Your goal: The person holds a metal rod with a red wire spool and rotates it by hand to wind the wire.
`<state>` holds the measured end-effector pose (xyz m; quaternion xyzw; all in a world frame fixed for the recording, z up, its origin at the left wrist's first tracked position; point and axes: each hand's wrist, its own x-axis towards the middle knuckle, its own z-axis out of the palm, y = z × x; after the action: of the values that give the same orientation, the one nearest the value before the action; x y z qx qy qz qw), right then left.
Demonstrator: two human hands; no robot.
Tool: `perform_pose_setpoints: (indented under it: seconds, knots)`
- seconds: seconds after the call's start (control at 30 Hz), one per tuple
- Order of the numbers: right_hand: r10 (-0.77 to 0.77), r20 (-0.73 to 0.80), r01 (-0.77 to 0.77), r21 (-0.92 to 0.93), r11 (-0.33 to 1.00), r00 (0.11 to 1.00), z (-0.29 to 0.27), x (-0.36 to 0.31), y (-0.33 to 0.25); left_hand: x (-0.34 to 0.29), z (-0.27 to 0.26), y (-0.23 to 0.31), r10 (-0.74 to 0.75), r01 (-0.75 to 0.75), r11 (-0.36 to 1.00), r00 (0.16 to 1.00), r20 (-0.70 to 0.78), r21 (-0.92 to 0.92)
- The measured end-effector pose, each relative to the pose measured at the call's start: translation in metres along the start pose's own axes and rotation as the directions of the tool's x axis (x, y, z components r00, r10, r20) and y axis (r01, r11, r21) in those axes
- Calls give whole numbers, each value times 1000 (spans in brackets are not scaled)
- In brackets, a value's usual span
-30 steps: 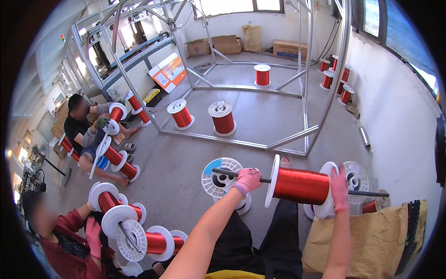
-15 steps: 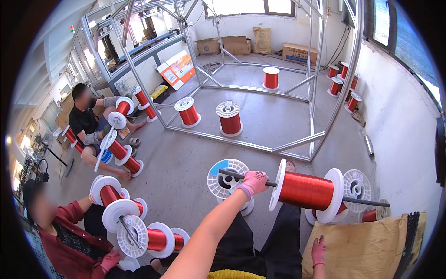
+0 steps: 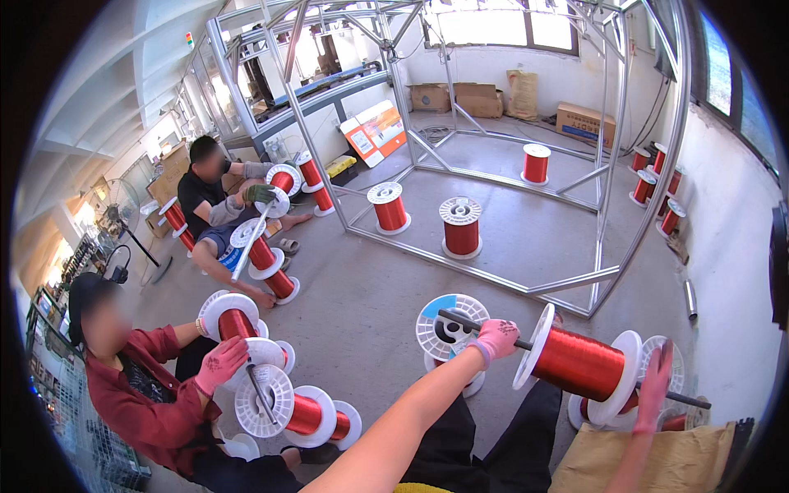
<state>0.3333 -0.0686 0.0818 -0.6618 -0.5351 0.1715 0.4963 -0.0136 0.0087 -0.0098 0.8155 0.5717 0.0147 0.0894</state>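
Observation:
My left hand (image 3: 497, 338), in a pink glove, is closed around a dark rod (image 3: 457, 319) to the left of a spool of red wire (image 3: 578, 361). The rod runs through the spool and comes out past its right white flange. Beside that flange is my right hand (image 3: 653, 386), also pink-gloved, fingers stretched upward and slightly blurred. Whether its palm touches the flange I cannot tell. Below the rod's left end stands another spool with a white top and a blue patch (image 3: 429, 330).
Brown sheeting (image 3: 641, 464) lies at lower right. Two people sit on the left, handling spools (image 3: 237, 324) on rods. A metal frame (image 3: 493, 274) stands ahead, with several red spools (image 3: 462, 234) inside it. More spools and a metal cylinder (image 3: 690, 301) are along the right wall.
My right hand has risen from the brown sheeting to the spool's right flange. The view has shifted left. The nearer person's pink-gloved hand has lifted onto a spool.

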Motion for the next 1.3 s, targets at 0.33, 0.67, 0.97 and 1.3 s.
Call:
perform_pose_setpoints:
  seconds: [0.33,0.67,0.97,1.3]
  knots:
    - [64,-3,-64,58,996,998,41,-52,10,0,8,-7,20,-23,998,998,62,56]
    - [385,465,110,-739,665,797,44,-216,253,-10,-11,1,-18,16,1000,996,92,25]
    - [5,188,139,-740,658,982,-12,-160,298,9,8,8,-26,26,1000,999,-41,6]
    - [-51,-23,52,45,998,998,4,29,-7,0,6,-3,-11,12,1000,999,-42,13]
